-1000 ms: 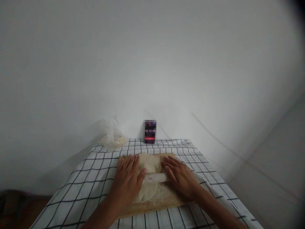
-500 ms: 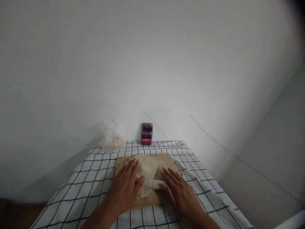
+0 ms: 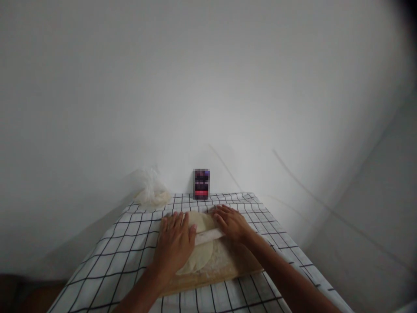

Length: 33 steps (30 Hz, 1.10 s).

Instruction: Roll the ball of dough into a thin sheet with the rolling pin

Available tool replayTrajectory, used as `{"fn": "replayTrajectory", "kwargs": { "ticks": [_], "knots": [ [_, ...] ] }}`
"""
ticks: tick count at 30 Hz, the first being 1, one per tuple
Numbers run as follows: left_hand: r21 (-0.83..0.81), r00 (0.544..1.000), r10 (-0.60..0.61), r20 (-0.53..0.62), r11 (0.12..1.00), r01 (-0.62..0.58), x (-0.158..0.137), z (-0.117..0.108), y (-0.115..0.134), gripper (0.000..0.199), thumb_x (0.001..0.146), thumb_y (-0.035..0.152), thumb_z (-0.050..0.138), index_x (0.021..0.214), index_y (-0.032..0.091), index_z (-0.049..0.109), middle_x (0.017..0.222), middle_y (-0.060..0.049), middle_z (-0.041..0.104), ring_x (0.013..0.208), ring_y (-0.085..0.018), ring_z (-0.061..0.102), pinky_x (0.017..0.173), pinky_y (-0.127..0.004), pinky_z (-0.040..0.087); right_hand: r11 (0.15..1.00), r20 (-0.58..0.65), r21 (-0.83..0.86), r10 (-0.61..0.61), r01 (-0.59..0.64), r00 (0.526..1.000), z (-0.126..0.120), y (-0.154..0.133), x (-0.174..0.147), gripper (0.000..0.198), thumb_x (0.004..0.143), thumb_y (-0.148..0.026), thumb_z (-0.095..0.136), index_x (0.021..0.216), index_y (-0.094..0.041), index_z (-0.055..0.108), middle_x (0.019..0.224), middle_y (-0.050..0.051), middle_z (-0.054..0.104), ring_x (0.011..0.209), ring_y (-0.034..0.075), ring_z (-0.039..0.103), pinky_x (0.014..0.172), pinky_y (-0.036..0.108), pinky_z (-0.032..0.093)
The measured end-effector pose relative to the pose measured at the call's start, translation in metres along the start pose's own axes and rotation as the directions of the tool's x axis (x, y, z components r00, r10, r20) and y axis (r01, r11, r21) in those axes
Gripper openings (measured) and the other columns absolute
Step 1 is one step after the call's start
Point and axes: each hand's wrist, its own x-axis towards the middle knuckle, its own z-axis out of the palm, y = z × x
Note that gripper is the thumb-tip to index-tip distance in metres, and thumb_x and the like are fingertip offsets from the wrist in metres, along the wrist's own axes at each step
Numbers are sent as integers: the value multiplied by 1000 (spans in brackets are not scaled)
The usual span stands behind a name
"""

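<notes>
Dough (image 3: 199, 257): lying flat left of the board's (image 3: 236, 263) middle, under the rolling pin (image 3: 208, 236).
Left hand (image 3: 175, 243): resting palm-down over the pin at the board's left side, grip slightly spread.
Right hand (image 3: 233, 224): covering the pin's other end toward the board's far edge, fingers lying extended.
Rolling: dough apparently being thinned; the next stroke likely calling for even pressure.

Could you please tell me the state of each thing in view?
Dough: flattened
Wooden board: lying flat, floury
Rolling pin: lying across dough, slightly slanted
Left hand: open, palm down, fingers extended
Right hand: open, palm down, fingers extended
Checked tablecloth: spread out
Plastic bag: bunched at top
Dark rectangular object: upright, pixelated
</notes>
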Motion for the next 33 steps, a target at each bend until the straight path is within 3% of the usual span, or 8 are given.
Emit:
{"fn": "replayTrajectory", "kwargs": {
  "ticks": [7, 13, 17, 21, 26, 30, 33],
  "knots": [
    [15, 998, 56, 13, 998, -57, -6, -16, 13, 57, 105, 45, 35, 142, 8, 57, 148, -22, 58, 144, -38, 47, 121, -62, 31, 1000, -27, -5, 9, -10, 1000, 10, 2, -33, 49, 107, -33, 31, 147, -21, 57, 159, 9, 49, 153, 28, 34, 124, 55, 28],
    [-73, 991, 135, -13, 988, -135, -23, -12, 12, 54, 105, 39, 36, 147, 7, 51, 154, -22, 50, 147, -35, 43, 119, -58, 39, 999, -132, 30, 34, -30, 991, 11, -19, -88, 49, 109, -37, 29, 144, -21, 61, 153, 8, 56, 146, 28, 46, 121, 53, 37],
    [-79, 979, 199, -50, 976, -203, -38, -12, 9, 54, 105, 35, 37, 152, 9, 43, 159, -19, 45, 149, -32, 40, 119, -54, 42, 999, -224, 41, 4, 5, 975, 23, -33, -124, 49, 108, -41, 36, 150, -24, 54, 155, 6, 52, 144, 28, 49, 119, 51, 43],
    [-92, 968, 245, -58, 964, -249, -47, -15, 6, 56, 106, 34, 36, 158, 14, 33, 161, -16, 43, 150, -31, 38, 118, -57, 42, 1000, -237, -16, -14, 11, 971, 36, -39, -141, 51, 107, -42, 38, 154, -25, 49, 157, 6, 48, 143, 31, 50, 117, 55, 44],
    [-83, 974, 222, -35, 971, -224, -40, -11, 6, 55, 106, 36, 34, 156, 15, 38, 158, -18, 47, 146, -33, 45, 117, -58, 42, 999, -199, -24, 33, -39, 979, 23, -34, -119, 49, 107, -45, 39, 150, -27, 54, 159, 4, 47, 150, 32, 40, 123, 59, 32],
    [-3, 988, 154, -2, 988, -154, -22, -4, 10, 57, 105, 39, 33, 150, 7, 46, 152, -24, 52, 141, -36, 51, 114, -61, 43, 997, -118, -14, 80, -82, 990, 1, -21, -68, 48, 108, -40, 34, 142, -21, 61, 157, 12, 50, 151, 32, 37, 122, 59, 29],
    [63, 995, 99, 28, 993, -101, -6, 1, 10, 53, 106, 37, 32, 144, 8, 54, 145, -24, 59, 138, -35, 55, 115, -61, 41, 996, -73, 6, 85, -84, 994, -9, -13, -26, 51, 110, -44, 28, 135, -21, 66, 156, 13, 51, 150, 29, 40, 121, 57, 30]
  ]
}}
